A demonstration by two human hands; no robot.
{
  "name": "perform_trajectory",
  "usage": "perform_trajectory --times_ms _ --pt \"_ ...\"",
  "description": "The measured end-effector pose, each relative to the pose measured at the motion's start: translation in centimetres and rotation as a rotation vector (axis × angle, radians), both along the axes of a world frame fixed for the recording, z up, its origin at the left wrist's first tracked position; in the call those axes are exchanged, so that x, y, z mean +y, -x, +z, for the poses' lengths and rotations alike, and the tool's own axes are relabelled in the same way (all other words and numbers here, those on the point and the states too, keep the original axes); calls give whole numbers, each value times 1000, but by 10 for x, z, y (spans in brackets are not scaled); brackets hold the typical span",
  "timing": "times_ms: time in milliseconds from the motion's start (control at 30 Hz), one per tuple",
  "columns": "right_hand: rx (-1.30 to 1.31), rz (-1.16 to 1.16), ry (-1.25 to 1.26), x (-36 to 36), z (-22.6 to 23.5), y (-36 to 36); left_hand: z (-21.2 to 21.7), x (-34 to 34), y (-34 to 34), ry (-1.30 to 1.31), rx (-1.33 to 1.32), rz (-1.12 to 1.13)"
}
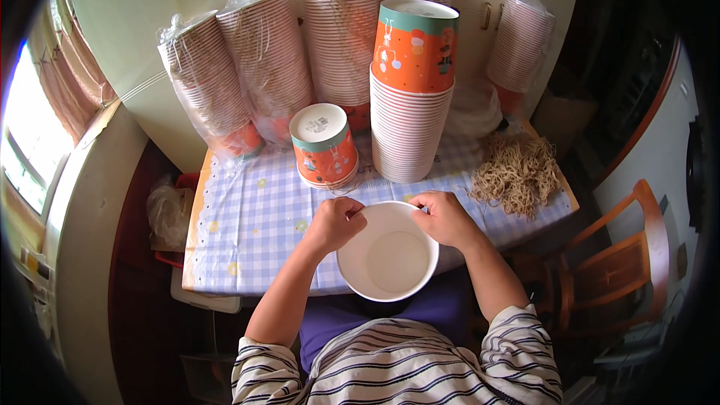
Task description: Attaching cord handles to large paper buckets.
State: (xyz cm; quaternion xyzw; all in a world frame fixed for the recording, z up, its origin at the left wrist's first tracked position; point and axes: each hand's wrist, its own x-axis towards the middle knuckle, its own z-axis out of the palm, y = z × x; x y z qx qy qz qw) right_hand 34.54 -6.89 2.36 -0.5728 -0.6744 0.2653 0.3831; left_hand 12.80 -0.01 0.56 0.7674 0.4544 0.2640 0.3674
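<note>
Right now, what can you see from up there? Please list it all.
White round paper tub: one, white, held between the hands
Tall stack of paper tubs: one, white rims, orange-and-teal top, mid-table
Short stack of upturned paper tubs: one, orange and teal, left of it
Plastic-bagged tub stacks: five, mostly white, table's back
Stringy tangled bundle: one, tan, table's right
Checked tablecloth: one, blue-white, on table
Slatted wooden chair: one, brown, right
Fabric curtain: one, pinkish-brown, left
Striped shirt: one, black-white, on wearer
Left hand: one, bare, tub's left rim
Right hand: one, bare, tub's right rim

A white-lined tub (399, 259), apparently paper, opens upward by the table edge (274, 283).
</note>
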Motion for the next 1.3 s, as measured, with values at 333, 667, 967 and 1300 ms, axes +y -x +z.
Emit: perform_trajectory --times_ms 333,667,967,1300 --pt "-57 -16 -18 -1 0 -2 1 0 -9 -111 115 66" --pt "-7 -18 -19 0 0 -3 -4 1 -5 -166 60 19" --pt "-5 0 -15 2 -3 1 3 0 -9 -167 122 58" --pt "26 -8 -8 5 -5 -1 -7 3 -6 -153 -53 64"
